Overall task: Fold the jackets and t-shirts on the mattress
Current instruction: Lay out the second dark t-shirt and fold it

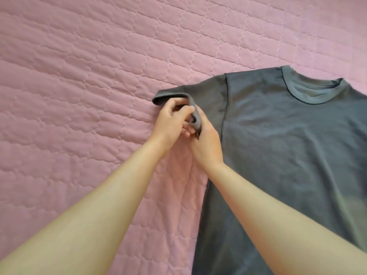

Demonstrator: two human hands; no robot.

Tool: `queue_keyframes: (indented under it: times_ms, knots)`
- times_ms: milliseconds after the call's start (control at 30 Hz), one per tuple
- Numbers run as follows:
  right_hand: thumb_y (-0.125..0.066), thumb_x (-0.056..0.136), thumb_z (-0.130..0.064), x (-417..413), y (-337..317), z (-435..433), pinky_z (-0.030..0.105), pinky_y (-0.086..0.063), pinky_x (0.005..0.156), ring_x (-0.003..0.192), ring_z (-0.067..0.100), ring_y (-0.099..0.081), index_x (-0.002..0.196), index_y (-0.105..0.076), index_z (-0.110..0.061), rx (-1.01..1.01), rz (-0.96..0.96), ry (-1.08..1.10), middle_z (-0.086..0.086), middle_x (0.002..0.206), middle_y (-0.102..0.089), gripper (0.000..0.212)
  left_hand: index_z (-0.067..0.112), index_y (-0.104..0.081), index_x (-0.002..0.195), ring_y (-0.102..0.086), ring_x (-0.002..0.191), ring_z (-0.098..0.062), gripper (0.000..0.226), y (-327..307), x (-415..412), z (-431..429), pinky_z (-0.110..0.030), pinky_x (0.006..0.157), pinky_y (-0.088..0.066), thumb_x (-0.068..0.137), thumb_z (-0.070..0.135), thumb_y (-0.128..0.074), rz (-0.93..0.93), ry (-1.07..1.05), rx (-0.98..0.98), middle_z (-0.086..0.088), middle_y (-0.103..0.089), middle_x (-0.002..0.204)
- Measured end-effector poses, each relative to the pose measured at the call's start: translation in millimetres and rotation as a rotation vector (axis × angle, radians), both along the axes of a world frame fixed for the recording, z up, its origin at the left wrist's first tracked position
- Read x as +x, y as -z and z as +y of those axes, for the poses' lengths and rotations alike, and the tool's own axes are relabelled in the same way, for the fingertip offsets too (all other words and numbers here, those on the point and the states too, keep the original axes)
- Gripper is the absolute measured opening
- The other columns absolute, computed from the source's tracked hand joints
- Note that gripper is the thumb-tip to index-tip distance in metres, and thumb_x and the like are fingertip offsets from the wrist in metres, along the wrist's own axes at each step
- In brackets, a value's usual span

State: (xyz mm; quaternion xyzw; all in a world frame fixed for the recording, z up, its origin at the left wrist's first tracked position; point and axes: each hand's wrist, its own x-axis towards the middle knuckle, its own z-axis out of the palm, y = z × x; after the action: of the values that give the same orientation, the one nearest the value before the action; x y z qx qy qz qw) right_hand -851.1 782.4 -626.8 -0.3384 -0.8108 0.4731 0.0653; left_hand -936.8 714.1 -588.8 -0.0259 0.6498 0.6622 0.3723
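Note:
A dark grey t-shirt [288, 147] lies flat on the pink quilted mattress [79, 96], collar toward the far right and body running to the lower right edge of view. Its short left sleeve [172, 96] points left and its hem is rolled up. My left hand [170, 122] pinches the sleeve hem between thumb and fingers. My right hand [206, 141] lies right beside it, fingers curled round the same hem at the underarm side. The right part of the shirt is cut off by the frame.
The pink quilt covers the whole view to the left and far side of the shirt. A crease in the quilt [186, 187] runs between my forearms, along the shirt's left edge.

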Motion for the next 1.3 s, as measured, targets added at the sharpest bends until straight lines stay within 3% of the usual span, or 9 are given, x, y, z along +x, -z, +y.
queue_keyframes:
  times_ms: [100, 267, 400, 567, 767, 900, 1033, 1200, 1300]
  knots:
    - [-0.051, 0.091, -0.005, -3.8, -18.9, 18.7, 0.033, -0.052, 0.082, 0.088, 0.017, -0.064, 0.105, -0.065, -0.015, -0.161, 0.086, 0.267, -0.002, 0.091, -0.068, 0.022, 0.015, -0.061, 0.104, -0.054, 0.052, -0.009, 0.012, -11.2, 18.2, 17.8, -0.019, 0.048, -0.045, 0.095, 0.010, -0.055, 0.109, 0.010, 0.053, -0.002, -0.061, 0.073]
    - [-0.045, 0.102, -0.013, 21.7, -43.7, 102.1, 0.031, -0.048, 0.099, 0.105, 0.018, -0.063, 0.108, -0.065, -0.020, -0.593, 0.374, 0.556, 0.006, 0.109, -0.068, 0.022, 0.022, -0.061, 0.101, -0.059, 0.090, -0.009, 0.022, 15.9, 71.9, 23.8, -0.029, 0.086, -0.049, 0.080, 0.019, -0.059, 0.473, 0.161, -0.241, 0.001, -0.061, 0.101]
    - [-0.046, 0.102, -0.021, 88.2, -48.8, 175.6, 0.030, -0.057, 0.082, 0.087, 0.012, -0.069, 0.104, -0.061, -0.016, -0.722, 0.539, 0.907, 0.002, 0.102, -0.073, 0.016, 0.022, -0.056, 0.126, -0.053, 0.108, -0.016, 0.038, 35.6, 137.9, 18.3, -0.034, 0.095, -0.043, 0.088, 0.017, -0.058, 0.547, 0.629, -0.381, 0.000, -0.049, 0.120]
    - [-0.044, 0.101, -0.033, 187.3, -13.4, 235.6, 0.035, -0.047, 0.095, 0.116, 0.021, -0.059, 0.111, -0.056, -0.017, -0.903, 0.138, 1.031, 0.005, 0.135, -0.056, 0.022, 0.028, -0.045, 0.129, -0.057, 0.107, -0.020, 0.040, 47.0, 209.0, 16.7, -0.034, 0.090, -0.045, 0.092, 0.037, -0.056, 0.498, 0.931, -0.485, 0.004, -0.052, 0.119]
    - [-0.062, 0.092, -0.016, 217.7, -6.3, 249.0, 0.028, -0.053, 0.076, 0.094, 0.014, -0.062, 0.108, -0.059, -0.016, -0.984, 0.012, 0.936, 0.004, 0.112, -0.063, 0.017, 0.029, -0.046, 0.110, -0.061, 0.091, -0.022, 0.034, 37.0, 244.7, 29.6, -0.033, 0.070, -0.042, 0.090, 0.055, -0.052, 0.707, 1.048, -0.727, 0.006, -0.058, 0.087]
    - [-0.073, 0.080, -0.011, 227.5, -0.8, 255.6, 0.029, -0.052, 0.083, 0.093, 0.015, -0.062, 0.115, -0.051, -0.017, -0.652, -0.131, 0.805, 0.004, 0.107, -0.059, 0.041, 0.021, -0.052, 0.076, -0.058, 0.083, -0.028, 0.028, 47.8, 235.8, 56.1, -0.038, 0.067, -0.044, 0.096, 0.040, -0.048, 0.792, 0.838, -0.651, 0.003, -0.048, 0.078]
    - [-0.077, 0.075, -0.022, 231.4, 4.1, 266.0, 0.030, -0.035, 0.100, 0.119, 0.018, -0.043, 0.131, -0.042, -0.025, 0.123, -0.295, 0.305, 0.000, 0.134, -0.037, 0.067, 0.012, -0.059, 0.096, -0.053, 0.092, -0.032, 0.006, 66.5, 195.1, 97.0, -0.047, 0.079, -0.047, 0.090, 0.011, -0.058, 0.935, 0.700, -0.610, -0.006, -0.052, 0.095]
    - [-0.071, 0.074, -0.056, 204.3, 15.6, 268.6, 0.043, -0.009, 0.116, 0.146, 0.021, -0.009, 0.139, -0.040, -0.025, 0.431, -0.370, -0.077, 0.000, 0.156, -0.018, 0.079, 0.008, -0.050, 0.127, -0.044, 0.123, -0.033, 0.057, 67.2, 138.5, 167.8, -0.045, 0.101, -0.038, 0.077, 0.015, -0.076, 1.110, 0.714, -0.658, -0.011, -0.046, 0.132]
    - [-0.064, 0.080, -0.047, 187.5, 25.9, 265.4, 0.041, -0.014, 0.114, 0.140, 0.022, -0.027, 0.123, -0.056, -0.019, 0.483, -0.380, 0.050, 0.005, 0.145, -0.042, 0.052, 0.009, -0.022, 0.150, -0.019, 0.145, -0.026, 0.109, 61.5, 116.7, 199.9, -0.038, 0.116, -0.020, 0.064, 0.026, -0.087, 1.182, 0.948, -0.768, -0.009, -0.018, 0.158]
